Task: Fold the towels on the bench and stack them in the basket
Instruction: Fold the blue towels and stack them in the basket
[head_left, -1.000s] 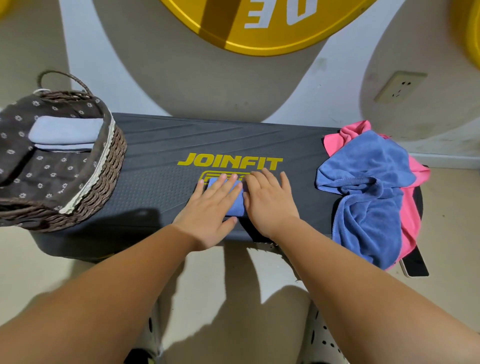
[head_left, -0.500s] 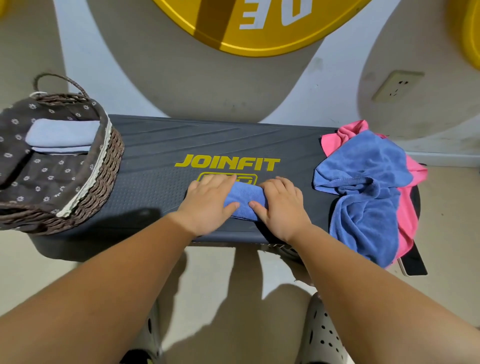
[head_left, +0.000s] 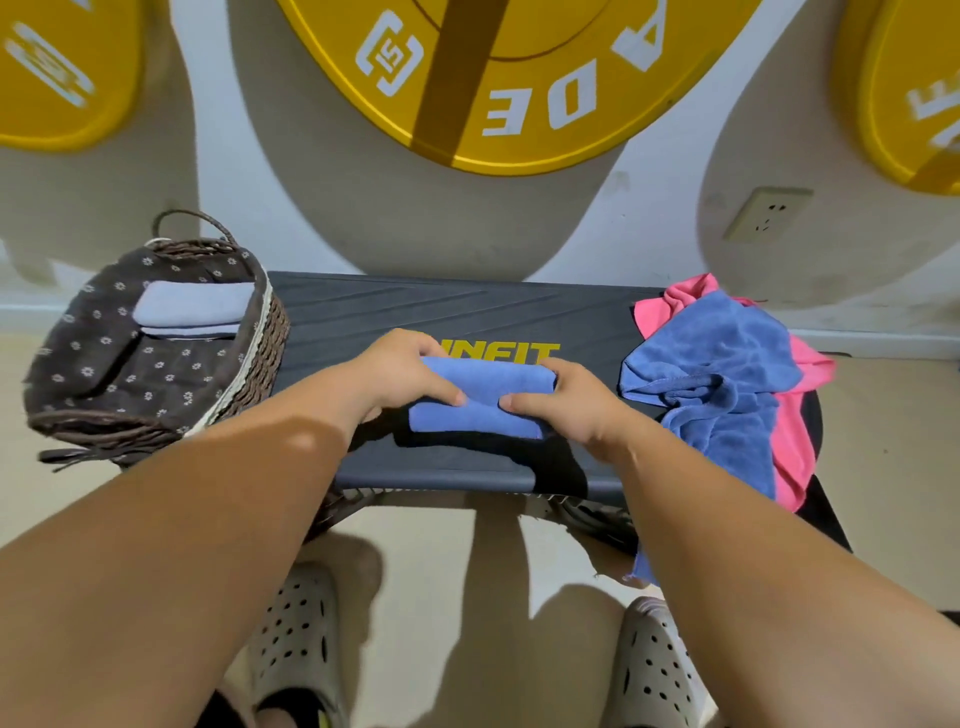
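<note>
Your left hand (head_left: 400, 371) and right hand (head_left: 566, 405) each grip one end of the folded blue towel (head_left: 478, 400) mid-surface (head_left: 415, 312), its long axis left-right; the basket (head_left: 270, 353) sits left, nearer your left hand.

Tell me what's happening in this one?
A person grips a folded blue towel at both ends, left hand and right hand, seemingly just above the bench. The basket on the left already holds pale folded towels. A crumpled blue towel and a pink towel wait unfolded on the bench's right end.
</note>
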